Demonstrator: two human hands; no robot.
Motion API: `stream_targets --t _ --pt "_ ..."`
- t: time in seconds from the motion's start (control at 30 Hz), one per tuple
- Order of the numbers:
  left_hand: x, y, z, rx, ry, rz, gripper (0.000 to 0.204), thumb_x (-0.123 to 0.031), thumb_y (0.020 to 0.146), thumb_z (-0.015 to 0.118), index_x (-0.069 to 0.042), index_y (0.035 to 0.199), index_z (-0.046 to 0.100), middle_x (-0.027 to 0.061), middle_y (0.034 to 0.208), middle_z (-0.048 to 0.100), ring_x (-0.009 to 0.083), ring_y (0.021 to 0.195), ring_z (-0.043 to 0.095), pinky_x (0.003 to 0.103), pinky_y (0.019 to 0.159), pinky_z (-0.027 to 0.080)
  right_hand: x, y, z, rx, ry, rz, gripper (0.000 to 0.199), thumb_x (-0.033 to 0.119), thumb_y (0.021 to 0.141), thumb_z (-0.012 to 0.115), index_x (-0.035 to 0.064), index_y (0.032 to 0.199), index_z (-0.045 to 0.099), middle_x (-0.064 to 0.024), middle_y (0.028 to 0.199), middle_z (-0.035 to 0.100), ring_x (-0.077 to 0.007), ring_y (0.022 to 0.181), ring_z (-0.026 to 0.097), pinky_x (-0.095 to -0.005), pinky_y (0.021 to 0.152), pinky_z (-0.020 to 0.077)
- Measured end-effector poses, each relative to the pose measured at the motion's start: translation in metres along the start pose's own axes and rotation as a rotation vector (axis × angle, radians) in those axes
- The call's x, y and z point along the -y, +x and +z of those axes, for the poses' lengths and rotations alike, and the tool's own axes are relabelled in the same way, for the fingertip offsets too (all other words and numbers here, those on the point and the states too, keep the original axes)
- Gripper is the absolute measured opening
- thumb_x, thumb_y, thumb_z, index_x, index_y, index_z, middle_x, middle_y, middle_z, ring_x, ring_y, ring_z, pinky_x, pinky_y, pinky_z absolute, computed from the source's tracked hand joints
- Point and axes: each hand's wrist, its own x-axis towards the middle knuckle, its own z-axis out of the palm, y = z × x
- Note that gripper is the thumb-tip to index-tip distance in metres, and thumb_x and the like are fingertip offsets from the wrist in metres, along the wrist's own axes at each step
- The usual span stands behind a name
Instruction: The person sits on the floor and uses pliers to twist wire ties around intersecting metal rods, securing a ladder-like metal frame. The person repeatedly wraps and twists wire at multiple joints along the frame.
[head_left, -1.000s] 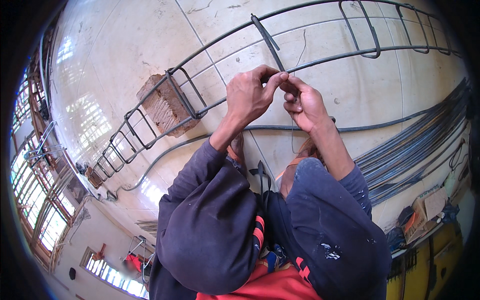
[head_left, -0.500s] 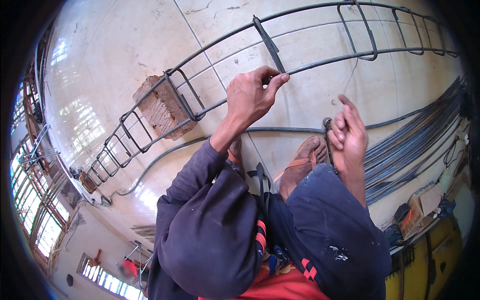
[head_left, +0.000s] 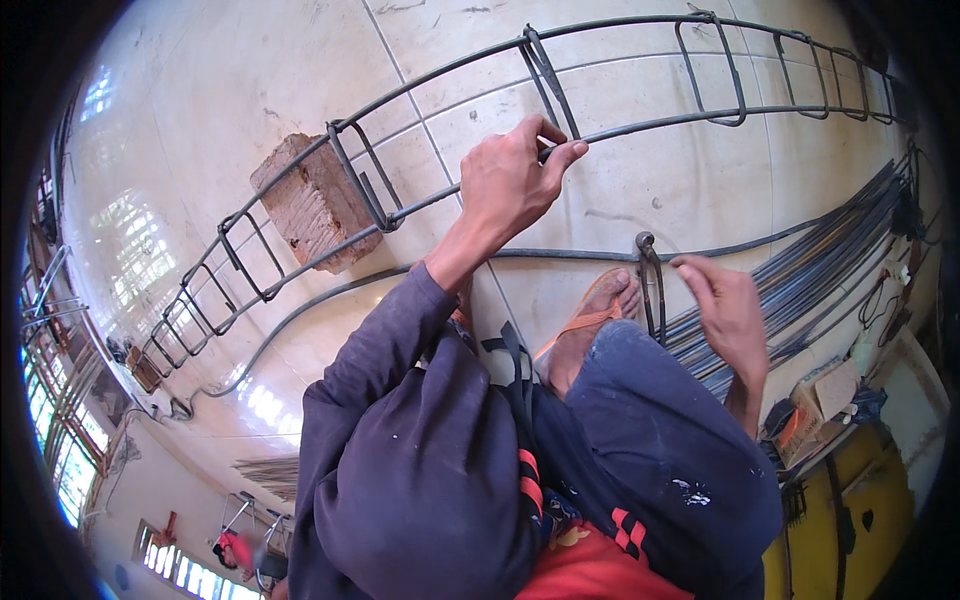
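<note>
A long rebar cage point(head_left: 655, 127) of steel bars and rectangular stirrups runs across the floor in front of me. My left hand point(head_left: 513, 180) is closed round its near bar, thumb and fingers pinching beside a stirrup point(head_left: 546, 78). To the right, lower and nearer to me, my right hand point(head_left: 725, 312) is closed, with thumb and forefinger pressed together. From its fingertips a thin wire point(head_left: 625, 216), smeared by motion, seems to curve up and left; its far end is faint. A pair of pincers point(head_left: 651, 285) stands by my right foot, just left of that hand.
A rough reddish block point(head_left: 318, 215) sits under the cage at the left. A loose dark bar point(head_left: 560, 254) crosses the floor before my feet. Many steel rods point(head_left: 800, 275) lie bundled at the right, near a cardboard box point(head_left: 830, 395). Another person point(head_left: 237, 548) is at the lower left.
My right hand has moved right and down, away from the cage, uncovering the pincers. My left hand keeps its grip on the bar. The view has shifted slightly.
</note>
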Motion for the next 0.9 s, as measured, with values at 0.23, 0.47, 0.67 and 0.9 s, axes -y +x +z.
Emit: stream_targets --t 0.23,0.47,0.67,0.9 --pt "0.003 -0.003 0.002 -0.043 0.006 0.025 0.041 -0.047 0.086 0.066 -0.006 0.087 0.07 0.0103 0.074 0.072 0.0222 0.056 0.066 0.036 0.054 0.048 -0.032 0.034 0.053 0.28 0.131 -0.14 0.032 0.024 0.095 0.05 -0.005 0.087 0.061 -0.0245 0.072 0.059 -0.0394 0.068 0.06 -0.0418 0.063 0.0453" --pt "0.0 -0.004 0.004 -0.082 0.032 0.035 0.04 -0.046 0.085 0.068 -0.006 0.085 0.07 0.0097 0.075 0.073 0.0217 0.055 0.065 0.035 0.052 0.048 -0.008 0.067 0.07 0.263 0.357 -0.097 0.037 0.028 0.096 0.048 -0.0017 0.08 0.062 -0.0082 0.057 0.05 -0.0171 0.054 0.05 -0.0336 0.055 0.0404" --pt "-0.001 -0.005 0.006 -0.125 -0.018 0.038 0.039 -0.044 0.083 0.071 -0.005 0.083 0.07 0.0103 0.075 0.072 0.0218 0.056 0.066 0.034 0.052 0.048 0.012 0.069 0.068 0.21 0.41 -0.146 0.038 0.03 0.097 0.047 -0.0007 0.079 0.061 -0.0034 0.056 0.046 -0.0126 0.054 0.046 -0.0313 0.053 0.0381" --pt "0.003 -0.006 0.012 -0.236 0.03 0.074 0.045 -0.045 0.08 0.076 -0.001 0.079 0.063 0.0112 0.067 0.069 0.0231 0.055 0.065 0.035 0.051 0.048 0.004 0.065 0.069 0.224 0.48 -0.103 0.037 0.029 0.097 0.048 0.0002 0.079 0.061 -0.0033 0.056 0.046 -0.0119 0.054 0.046 -0.0304 0.053 0.0379"
